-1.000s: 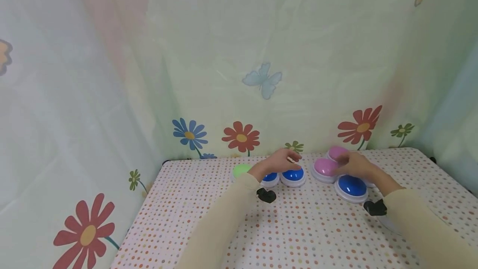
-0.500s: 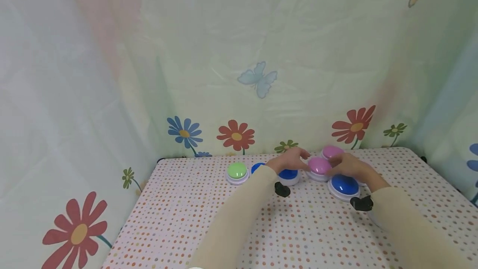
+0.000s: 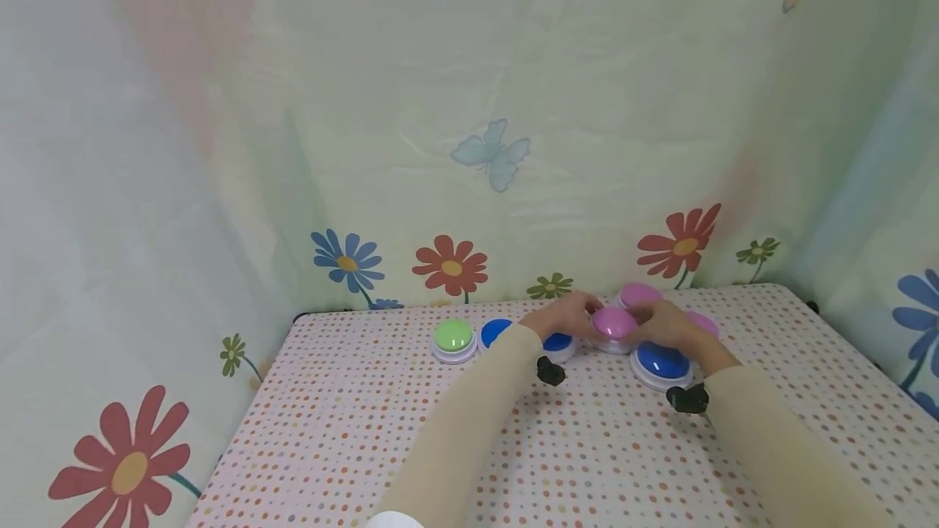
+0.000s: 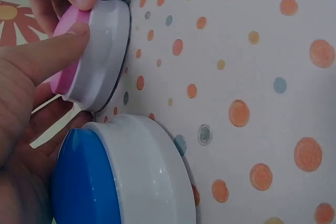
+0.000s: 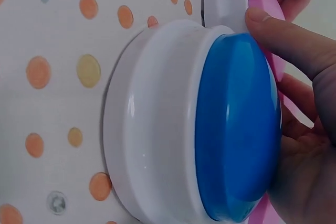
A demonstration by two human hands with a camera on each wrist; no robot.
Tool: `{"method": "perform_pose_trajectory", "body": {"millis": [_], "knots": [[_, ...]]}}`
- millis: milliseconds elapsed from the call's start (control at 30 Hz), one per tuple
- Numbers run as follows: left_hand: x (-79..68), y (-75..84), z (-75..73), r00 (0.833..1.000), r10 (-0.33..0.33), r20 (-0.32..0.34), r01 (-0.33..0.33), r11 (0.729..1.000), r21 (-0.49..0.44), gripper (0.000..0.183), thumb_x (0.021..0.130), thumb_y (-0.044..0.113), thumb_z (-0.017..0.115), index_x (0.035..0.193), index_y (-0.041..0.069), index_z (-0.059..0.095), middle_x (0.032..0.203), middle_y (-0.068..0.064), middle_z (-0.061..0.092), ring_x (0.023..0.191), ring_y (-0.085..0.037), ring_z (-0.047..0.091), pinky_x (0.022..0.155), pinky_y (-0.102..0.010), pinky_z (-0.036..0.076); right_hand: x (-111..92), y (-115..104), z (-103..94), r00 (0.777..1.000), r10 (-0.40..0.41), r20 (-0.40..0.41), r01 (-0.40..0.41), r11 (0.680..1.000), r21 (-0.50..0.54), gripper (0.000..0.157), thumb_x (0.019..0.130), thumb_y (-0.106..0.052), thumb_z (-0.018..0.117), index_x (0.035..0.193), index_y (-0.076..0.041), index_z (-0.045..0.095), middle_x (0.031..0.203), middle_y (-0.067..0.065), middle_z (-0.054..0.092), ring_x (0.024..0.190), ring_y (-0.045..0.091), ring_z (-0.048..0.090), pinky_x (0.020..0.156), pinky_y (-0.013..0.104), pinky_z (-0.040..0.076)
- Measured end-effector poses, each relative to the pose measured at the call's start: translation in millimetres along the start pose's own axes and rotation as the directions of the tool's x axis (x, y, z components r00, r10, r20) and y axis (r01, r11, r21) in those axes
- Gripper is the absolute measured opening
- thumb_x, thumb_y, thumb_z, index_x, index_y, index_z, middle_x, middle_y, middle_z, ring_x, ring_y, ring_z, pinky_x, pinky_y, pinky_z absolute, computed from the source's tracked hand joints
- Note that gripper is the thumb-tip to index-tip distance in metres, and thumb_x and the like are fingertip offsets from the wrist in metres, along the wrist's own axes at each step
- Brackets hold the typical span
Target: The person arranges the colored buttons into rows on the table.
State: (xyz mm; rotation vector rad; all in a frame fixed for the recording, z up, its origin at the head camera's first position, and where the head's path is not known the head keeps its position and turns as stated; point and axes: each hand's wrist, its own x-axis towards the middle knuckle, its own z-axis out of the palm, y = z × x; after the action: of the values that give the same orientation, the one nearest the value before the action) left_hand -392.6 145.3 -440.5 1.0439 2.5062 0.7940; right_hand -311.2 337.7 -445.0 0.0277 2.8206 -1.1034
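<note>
Half-curled left hand [image 3: 568,316] and right hand [image 3: 672,327] grip pink button [image 3: 613,321]; any slip could jog blue button [image 3: 662,360] beside the right

Your left hand [image 3: 565,316] and right hand [image 3: 669,327] hold a pink button [image 3: 614,323] from either side on the dotted surface [image 3: 345,446]. Another pink button [image 3: 640,293] sits behind it, and a blue button [image 3: 663,360] stands just in front of your right hand. Left of your left hand, a green button [image 3: 453,336] stands beside a partly hidden blue one, before a flowered curtain [image 3: 381,145].
</note>
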Motion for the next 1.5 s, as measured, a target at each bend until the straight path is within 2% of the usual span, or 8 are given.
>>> {"method": "perform_pose_trajectory", "body": {"millis": [167, 333, 500, 700, 800, 967, 1200, 1500], "knots": [[-2.2, -3.3, -2.8, 0.999, 0.003, -0.033, -0.005, 0.999, -0.042, 0.048, 0.084, 0.029, 0.077, 0.126, 0.011, 0.062, 0.114, 0.004, 0.063, 0.099, -0.007, 0.056, 0.087, -0.024, 0.047, 0.6, -3.8, -0.2, 0.999, -0.040, -0.019, 0.040, 0.999, 0.018, 0.077, 0.082, -0.028, 0.077, 0.140, 0.008, 0.040, 0.134, 0.034, 0.046, 0.120, 0.051, 0.042, 0.096, 0.068, 0.033], [-4.5, -9.7, 2.2, 0.999, -0.024, -0.030, 0.022, 0.998, -0.061, 0.046, 0.083, 0.027, 0.078, 0.124, 0.012, 0.064, 0.111, 0.006, 0.064, 0.096, -0.005, 0.056, 0.085, -0.024, 0.047, 1.0, -2.7, 7.0, 1.000, -0.028, -0.005, 0.028, 0.999, 0.035, 0.081, 0.081, -0.029, 0.078, 0.141, 0.008, 0.039, 0.136, 0.033, 0.045, 0.122, 0.050, 0.042, 0.098, 0.066, 0.033], [1.4, -6.5, -2.1, 0.997, 0.055, -0.046, -0.059, 0.995, -0.085, 0.050, 0.082, 0.029, 0.079, 0.125, 0.010, 0.064, 0.110, 0.006, 0.064, 0.094, -0.004, 0.056, 0.080, -0.021, 0.048, -2.4, -5.7, -3.3, 0.999, -0.027, -0.026, 0.028, 0.999, 0.039, 0.081, 0.082, -0.029, 0.078, 0.142, 0.007, 0.038, 0.135, 0.033, 0.046, 0.121, 0.049, 0.043, 0.095, 0.063, 0.039], [-11.0, -7.7, -21.1, 0.992, 0.095, -0.084, -0.103, 0.990, -0.097, 0.051, 0.082, 0.027, 0.080, 0.126, 0.009, 0.063, 0.111, 0.005, 0.064, 0.093, -0.005, 0.056, 0.076, -0.018, 0.047, -3.0, -26.7, -10.7, 0.992, -0.122, -0.014, 0.122, 0.992, 0.039, 0.069, 0.082, -0.030, 0.079, 0.136, -0.001, 0.046, 0.132, 0.027, 0.051, 0.120, 0.047, 0.046, 0.092, 0.059, 0.045], [-19.0, -6.2, -32.9, 0.987, 0.117, -0.109, -0.129, 0.985, -0.115, 0.052, 0.081, 0.026, 0.080, 0.126, 0.008, 0.062, 0.113, 0.003, 0.064, 0.096, -0.006, 0.056, 0.076, -0.017, 0.048, -2.1, -37.8, -13.7, 0.985, -0.169, -0.033, 0.169, 0.985, 0.018, 0.064, 0.082, -0.032, 0.079, 0.131, -0.001, 0.052, 0.128, 0.025, 0.054, 0.118, 0.046, 0.049, 0.088, 0.057, 0.048], [-37.0, -10.4, -47.8, 0.983, 0.133, -0.130, -0.154, 0.974, -0.167, 0.051, 0.081, 0.022, 0.081, 0.127, 0.008, 0.062, 0.115, 0.001, 0.063, 0.095, -0.009, 0.057, 0.076, -0.018, 0.049, -0.5, -54.1, -9.4, 0.975, -0.214, -0.059, 0.215, 0.976, 0.023, 0.068, 0.080, -0.034, 0.081, 0.132, 0.000, 0.053, 0.125, 0.024, 0.057, 0.114, 0.043, 0.054, 0.087, 0.054, 0.050], [-69.2, -32.6, -66.9, 0.979, 0.103, -0.176, -0.140, 0.966, -0.215, 0.057, 0.081, 0.024, 0.081, 0.131, 0.009, 0.058, 0.116, 0.003, 0.061, 0.095, -0.010, 0.057, 0.075, -0.019, 0.051, 6.3, -90.3, 7.0, 0.969, -0.246, -0.034, 0.248, 0.967, 0.061, 0.070, 0.078, -0.035, 0.082, 0.132, -0.001, 0.054, 0.123, 0.021, 0.059, 0.109, 0.039, 0.057, 0.084, 0.051, 0.052], [-109.9, -55.8, -95.4, 0.969, 0.124, -0.215, -0.171, 0.961, -0.217, 0.053, 0.081, 0.026, 0.081, 0.127, 0.009, 0.061, 0.112, 0.004, 0.061, 0.098, -0.015, 0.060, 0.078, -0.021, 0.052, 5.2, -142.2, 27.1, 0.959, -0.283, -0.014, 0.283, 0.956, 0.070, 0.067, 0.080, -0.029, 0.082, 0.132, 0.002, 0.054, 0.122, 0.021, 0.059, 0.107, 0.037, 0.057, 0.083, 0.046, 0.053]]}}
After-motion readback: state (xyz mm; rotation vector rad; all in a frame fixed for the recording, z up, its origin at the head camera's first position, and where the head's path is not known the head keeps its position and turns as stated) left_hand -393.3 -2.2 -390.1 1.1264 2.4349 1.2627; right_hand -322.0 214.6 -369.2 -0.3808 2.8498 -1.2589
